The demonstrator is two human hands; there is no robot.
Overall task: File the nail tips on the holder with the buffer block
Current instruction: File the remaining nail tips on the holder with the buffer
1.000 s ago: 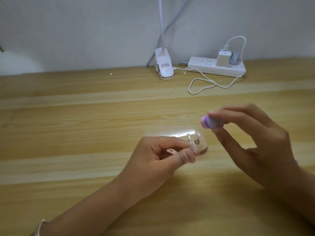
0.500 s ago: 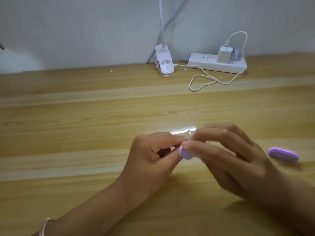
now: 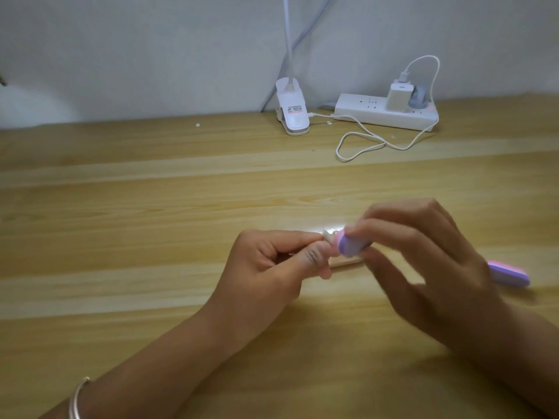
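My left hand [image 3: 272, 267] pinches a small nail tip on the holder between thumb and forefinger; the tip is mostly hidden by those fingers. The holder [image 3: 344, 261] lies on the wooden table [image 3: 151, 207], only its base edge showing below my fingers. My right hand [image 3: 423, 267] grips a purple and pink buffer block [image 3: 351, 246] and holds its end against the nail tip at my left fingertips.
A second purple and pink buffer block [image 3: 511, 275] lies on the table behind my right hand. At the back stand a white clip lamp [image 3: 292, 111] and a white power strip [image 3: 387, 111] with a charger and a looping white cable [image 3: 363, 146].
My right hand brought the buffer block down and left from above the holder to the nail tip, and now it has shifted slightly up and right against the tip. My left hand stayed put.
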